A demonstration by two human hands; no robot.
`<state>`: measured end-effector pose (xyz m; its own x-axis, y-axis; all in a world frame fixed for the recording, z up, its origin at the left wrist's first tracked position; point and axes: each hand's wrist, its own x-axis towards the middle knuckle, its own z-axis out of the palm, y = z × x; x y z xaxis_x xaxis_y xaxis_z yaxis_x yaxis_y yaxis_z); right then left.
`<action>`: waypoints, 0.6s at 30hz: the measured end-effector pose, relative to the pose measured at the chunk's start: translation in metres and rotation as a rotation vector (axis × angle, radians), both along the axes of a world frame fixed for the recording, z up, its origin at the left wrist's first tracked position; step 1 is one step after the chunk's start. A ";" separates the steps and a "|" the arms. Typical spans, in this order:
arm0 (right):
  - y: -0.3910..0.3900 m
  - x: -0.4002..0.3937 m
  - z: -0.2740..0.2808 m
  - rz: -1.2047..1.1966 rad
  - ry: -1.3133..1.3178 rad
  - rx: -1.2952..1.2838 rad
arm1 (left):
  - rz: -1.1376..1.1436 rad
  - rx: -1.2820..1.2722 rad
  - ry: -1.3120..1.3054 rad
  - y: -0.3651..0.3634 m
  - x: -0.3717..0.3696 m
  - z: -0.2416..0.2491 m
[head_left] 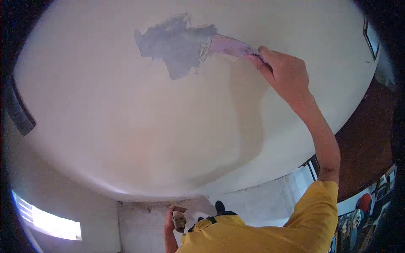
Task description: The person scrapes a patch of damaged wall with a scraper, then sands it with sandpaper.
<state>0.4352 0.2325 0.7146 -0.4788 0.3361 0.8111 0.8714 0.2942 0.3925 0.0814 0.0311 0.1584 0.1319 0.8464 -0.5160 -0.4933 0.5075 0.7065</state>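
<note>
My right hand [287,69] is closed round the handle end of a putty knife [232,45]. Its wide, pinkish blade lies at the right edge of a rough grey putty patch [175,44] on the pale wall [177,114]. Low in the view, close to my body, my left hand [169,221] is closed on a small brownish piece with a flat top edge [179,219]. What kind of thing it is I cannot make out.
A bright louvred window [50,219] is at lower left. A dark strip [19,109] stands out at the wall's left side. Tiled floor [253,206] runs along the wall's foot. A dark brown panel [367,135] and cluttered items [356,219] are at right.
</note>
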 end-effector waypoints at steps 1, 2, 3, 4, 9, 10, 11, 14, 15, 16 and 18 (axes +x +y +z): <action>-0.002 -0.011 0.005 -0.020 0.013 -0.018 | 0.004 -0.019 -0.052 -0.005 -0.006 0.002; -0.004 -0.019 0.007 -0.043 0.033 -0.038 | 0.007 -0.042 -0.096 -0.008 -0.011 0.005; -0.005 -0.020 0.007 -0.065 0.062 -0.057 | 0.020 -0.063 -0.077 -0.006 -0.012 -0.002; -0.004 -0.017 0.002 -0.031 0.067 -0.032 | 0.033 -0.085 -0.056 -0.004 -0.014 -0.014; 0.004 -0.005 0.003 -0.020 0.115 0.014 | -0.014 -0.008 -0.020 0.000 -0.009 -0.007; 0.002 -0.006 -0.002 -0.019 0.099 0.032 | -0.014 0.025 0.009 0.000 -0.007 -0.001; 0.002 -0.008 -0.009 -0.015 0.083 0.053 | -0.012 0.061 0.039 0.002 -0.005 0.003; 0.002 -0.003 -0.006 -0.047 0.080 0.025 | -0.001 0.017 0.054 0.003 0.001 0.010; 0.002 -0.002 -0.003 -0.069 0.086 -0.002 | -0.011 0.045 0.067 0.003 0.003 0.017; 0.004 0.000 -0.008 -0.035 0.091 0.032 | -0.022 0.071 0.079 0.002 0.006 0.024; 0.011 0.000 -0.020 0.033 0.101 0.104 | -0.024 0.072 0.068 0.002 0.002 0.022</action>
<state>0.4354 0.2431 0.6945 -0.4021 0.2334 0.8854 0.8987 0.2856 0.3329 0.0836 0.0327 0.1809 0.1189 0.8788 -0.4621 -0.4314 0.4648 0.7732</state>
